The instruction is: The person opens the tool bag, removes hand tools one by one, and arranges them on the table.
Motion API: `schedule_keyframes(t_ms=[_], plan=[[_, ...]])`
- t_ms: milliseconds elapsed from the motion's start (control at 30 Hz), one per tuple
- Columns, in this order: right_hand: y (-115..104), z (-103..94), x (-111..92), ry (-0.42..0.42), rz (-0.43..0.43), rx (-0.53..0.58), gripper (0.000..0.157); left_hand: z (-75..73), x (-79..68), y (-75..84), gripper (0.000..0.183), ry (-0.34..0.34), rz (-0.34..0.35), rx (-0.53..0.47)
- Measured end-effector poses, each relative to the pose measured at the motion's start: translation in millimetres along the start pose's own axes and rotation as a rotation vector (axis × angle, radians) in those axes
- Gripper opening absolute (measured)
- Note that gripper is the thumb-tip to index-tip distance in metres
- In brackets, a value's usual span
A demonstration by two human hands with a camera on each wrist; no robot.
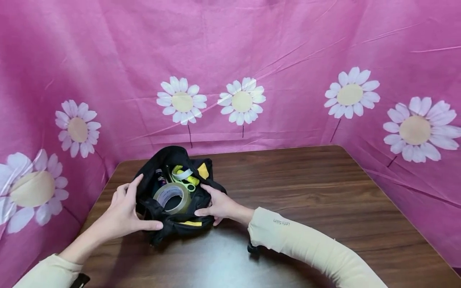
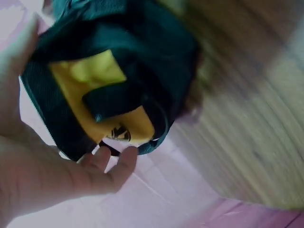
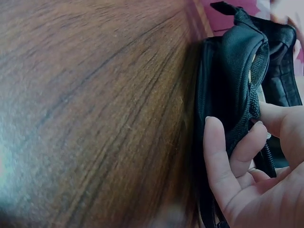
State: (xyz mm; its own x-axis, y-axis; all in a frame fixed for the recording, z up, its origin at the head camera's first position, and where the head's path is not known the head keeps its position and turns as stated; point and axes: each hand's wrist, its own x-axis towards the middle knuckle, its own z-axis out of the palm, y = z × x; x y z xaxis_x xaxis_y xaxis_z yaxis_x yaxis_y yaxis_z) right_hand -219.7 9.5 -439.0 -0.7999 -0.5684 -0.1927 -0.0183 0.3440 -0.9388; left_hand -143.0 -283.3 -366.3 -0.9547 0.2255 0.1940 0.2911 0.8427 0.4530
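A black zippered pouch (image 1: 163, 158) stands on the table with its mouth wide apart. Inside lie a roll of clear packing tape (image 1: 185, 199), green-handled scissors (image 1: 191, 187), a yellow stick-like item (image 1: 190, 177) and a dark tube (image 1: 160, 176). My left hand (image 1: 120, 212) grips the pouch's left end, thumb at the front and fingers farther back. A yellow panel (image 2: 78, 107) shows on that end in the left wrist view. My right hand (image 1: 220, 203) holds the right rim between thumb and fingers, beside the zipper (image 3: 253, 102) in the right wrist view.
The brown wooden table (image 1: 288, 180) extends to the right of the pouch. Pink cloth (image 1: 288, 40) printed with white daisies hangs behind and at both sides, close to the table's edges. Cream sleeves (image 1: 306, 240) cover both forearms.
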Motion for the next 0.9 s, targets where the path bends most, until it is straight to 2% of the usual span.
schedule_keyframes(t_ms=[67, 167, 300, 400, 500, 600, 767, 900], plan=[[0.4, 2.2, 0.5, 0.009, -0.004, -0.015, 0.095, -4.5, 6.1, -3.2, 0.136, 0.002, -0.009, -0.050], [1.3, 5.0, 1.5, 0.015, -0.002, -0.032, 0.095, -10.8, 13.6, -10.9, 0.125, -0.023, -0.041, -0.180], [1.2, 6.9, 2.0, 0.021, 0.006, -0.043, 0.094, -19.2, 20.4, -25.1, 0.117, -0.135, -0.076, -0.359], [0.2, 6.1, 2.1, 0.034, 0.015, -0.045, 0.094, -22.5, 25.2, -35.2, 0.109, -0.224, -0.046, -0.414], [-2.0, 4.5, 2.3, 0.023, 0.021, -0.052, 0.092, -24.3, 27.1, -42.0, 0.105, -0.286, -0.006, -0.431], [-8.8, -0.1, 2.2, -0.018, 0.008, -0.132, 0.089, -25.5, 27.7, -43.8, 0.106, -0.323, 0.007, -0.447], [-32.5, -10.9, 1.8, -0.078, -0.036, -0.355, 0.076, -27.7, 28.1, -40.8, 0.110, -0.331, 0.019, -0.420], [-55.6, -15.4, 2.2, -0.121, 0.018, -0.412, 0.067, -29.0, 27.8, -38.6, 0.112, -0.328, 0.014, -0.382]])
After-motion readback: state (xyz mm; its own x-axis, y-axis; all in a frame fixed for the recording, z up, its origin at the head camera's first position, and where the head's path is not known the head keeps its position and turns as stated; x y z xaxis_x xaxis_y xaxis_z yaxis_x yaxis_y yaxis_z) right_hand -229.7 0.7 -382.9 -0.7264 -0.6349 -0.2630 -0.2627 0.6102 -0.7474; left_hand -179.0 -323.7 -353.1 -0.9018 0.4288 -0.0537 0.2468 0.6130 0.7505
